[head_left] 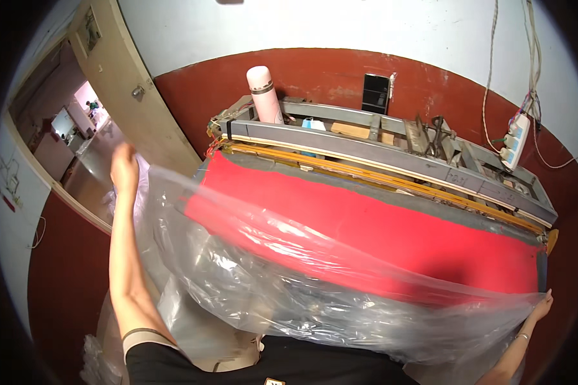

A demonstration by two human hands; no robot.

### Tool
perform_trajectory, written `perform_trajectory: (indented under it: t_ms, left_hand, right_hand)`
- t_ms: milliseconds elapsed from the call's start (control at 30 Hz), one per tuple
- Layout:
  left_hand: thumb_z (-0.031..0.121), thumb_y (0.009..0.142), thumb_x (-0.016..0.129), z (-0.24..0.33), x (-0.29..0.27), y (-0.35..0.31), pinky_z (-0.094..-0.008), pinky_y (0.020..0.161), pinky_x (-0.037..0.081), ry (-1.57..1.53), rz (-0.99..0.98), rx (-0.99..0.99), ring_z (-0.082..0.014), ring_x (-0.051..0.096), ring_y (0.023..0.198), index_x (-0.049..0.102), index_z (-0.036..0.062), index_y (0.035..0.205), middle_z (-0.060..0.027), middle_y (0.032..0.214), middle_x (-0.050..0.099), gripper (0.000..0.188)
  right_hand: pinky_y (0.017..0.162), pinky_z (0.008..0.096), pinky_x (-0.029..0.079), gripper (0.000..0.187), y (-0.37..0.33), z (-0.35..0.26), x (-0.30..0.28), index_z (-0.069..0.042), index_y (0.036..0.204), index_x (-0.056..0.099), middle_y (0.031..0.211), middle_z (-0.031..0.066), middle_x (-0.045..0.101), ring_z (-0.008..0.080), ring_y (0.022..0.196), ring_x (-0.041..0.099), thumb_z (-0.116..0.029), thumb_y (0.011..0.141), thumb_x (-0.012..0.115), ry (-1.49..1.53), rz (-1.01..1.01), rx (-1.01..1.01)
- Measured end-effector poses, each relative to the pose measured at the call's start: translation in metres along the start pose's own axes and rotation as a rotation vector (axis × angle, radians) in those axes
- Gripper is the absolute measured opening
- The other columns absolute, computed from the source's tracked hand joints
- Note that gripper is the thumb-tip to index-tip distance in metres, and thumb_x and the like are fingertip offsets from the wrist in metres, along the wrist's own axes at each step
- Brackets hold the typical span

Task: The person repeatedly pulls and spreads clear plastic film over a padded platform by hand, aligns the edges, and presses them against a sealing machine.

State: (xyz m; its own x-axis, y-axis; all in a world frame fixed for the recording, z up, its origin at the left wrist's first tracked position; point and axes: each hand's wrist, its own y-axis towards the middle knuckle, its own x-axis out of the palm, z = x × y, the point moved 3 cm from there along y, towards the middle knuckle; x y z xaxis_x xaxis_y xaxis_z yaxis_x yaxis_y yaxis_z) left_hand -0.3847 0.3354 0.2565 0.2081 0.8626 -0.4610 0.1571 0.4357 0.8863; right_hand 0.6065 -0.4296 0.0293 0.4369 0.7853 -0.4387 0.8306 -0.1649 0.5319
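A large sheet of clear plastic film (pixel 250 301) stretches between my two hands, sagging in front of my body and partly over the front of a red cloth (pixel 353 218). My left hand (pixel 125 170) is raised at the left with its fingers closed around the film's bunched edge. At the far right, my right hand (pixel 543 304) pinches the film's other end beside the corner of the work surface. The red cloth lies spread on a grey padded bed (pixel 282 172), its near part showing through the film.
Behind the cloth runs a long metal machine frame (pixel 379 158) carrying a pink bottle (pixel 263 96) and loose tools. A black phone (pixel 375 94) leans against the wall. A white power strip (pixel 515 142) hangs from cords at right. At left a door (pixel 131 90) stands ajar.
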Motion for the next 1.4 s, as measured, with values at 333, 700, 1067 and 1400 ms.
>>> perform_trajectory:
  t_ms: [333,700,1067,1400]
  left_hand:
    - [0.039,0.088,0.051,0.122,0.135,-0.158,-0.0402,0.106,0.026,-0.439,-0.723,0.004,-0.0306,0.031,0.131,0.046,0.0014,0.128,-0.0198,0.136,0.039,0.055]
    - [0.012,0.09,0.05,0.142,0.182,-0.105,-0.0344,0.097,0.038,-1.008,-0.438,-0.45,-0.0284,0.053,0.109,0.052,-0.0056,0.116,-0.0186,0.118,0.055,0.031]
    - [0.014,0.089,0.055,0.591,-0.152,-0.202,-0.0313,0.094,0.04,-1.872,-2.096,0.434,-0.0167,0.05,0.11,0.049,0.0046,0.126,-0.0092,0.125,0.052,0.038]
    - [0.016,0.085,0.062,0.636,-0.196,-0.283,-0.0239,0.075,0.045,-1.597,-2.506,0.808,-0.0115,0.057,0.078,0.052,0.0,0.12,-0.0091,0.097,0.063,0.04]
  right_hand:
    - [0.068,0.0379,0.041,0.045,0.01,-0.018,0.073,0.003,0.091,0.054,0.075,0.017,0.053,0.0258,0.069,0.048,-0.041,0.093,0.045,-0.231,-0.248,-0.166]
    - [0.065,0.0387,0.047,0.02,-0.04,-0.09,0.095,-0.014,0.095,0.068,0.082,0.0135,0.065,0.0293,0.072,0.061,-0.022,0.088,0.051,-0.391,-0.148,-0.291]
    - [0.069,0.0499,0.047,0.031,-0.051,-0.136,0.07,-0.006,0.083,0.06,0.08,0.0207,0.063,0.0394,0.08,0.061,-0.036,0.088,0.051,-0.591,-0.068,-0.079]
    - [0.069,0.0496,0.046,0.03,-0.054,-0.139,0.074,-0.004,0.083,0.059,0.079,0.0222,0.063,0.0402,0.079,0.061,-0.034,0.086,0.053,-0.527,-0.115,-0.064]
